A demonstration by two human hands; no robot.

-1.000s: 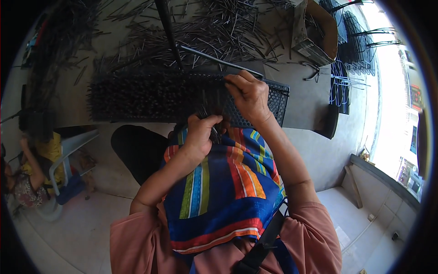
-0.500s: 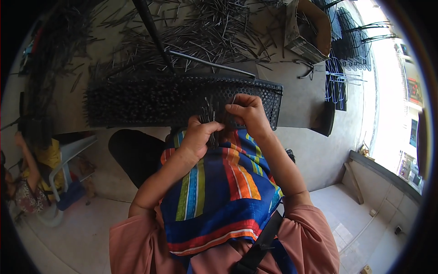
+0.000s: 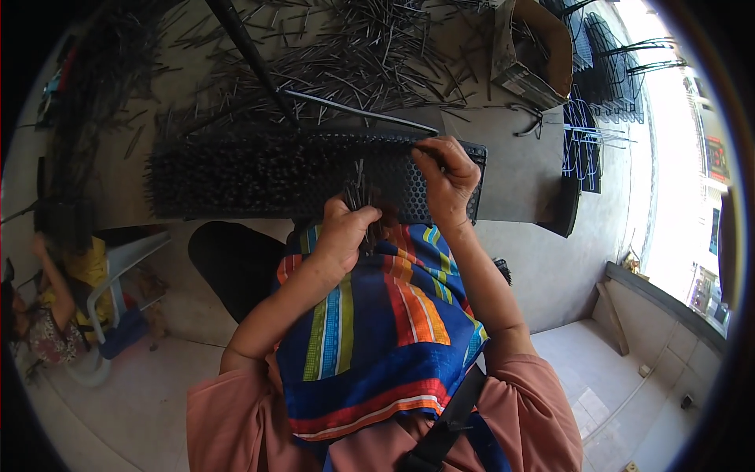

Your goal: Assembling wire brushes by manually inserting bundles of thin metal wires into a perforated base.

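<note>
A long black perforated tray (image 3: 414,193) lies across in front of me, its left part thickly filled with upright dark pieces and bare round holes showing at its right. Over its near edge my left hand (image 3: 344,234) is closed around a bundle of thin dark rods (image 3: 359,189), which stick up past the thumb. My right hand (image 3: 452,179) is farther right, above the holes near the tray's far edge. Its thumb and fingers are pinched together; whatever is between them is hidden or too small to make out.
Loose dark rods (image 3: 377,59) cover much of the table beyond the tray. A black post (image 3: 250,59) and a thin metal bar (image 3: 362,112) stand behind it. At the right are a cardboard box (image 3: 523,85) and black wire racks (image 3: 609,71). Another person (image 3: 55,326) is at far left.
My right hand has moved right and away from me, from beside the bundle to the far side of the tray. My left hand stays nearly in place with the rods.
</note>
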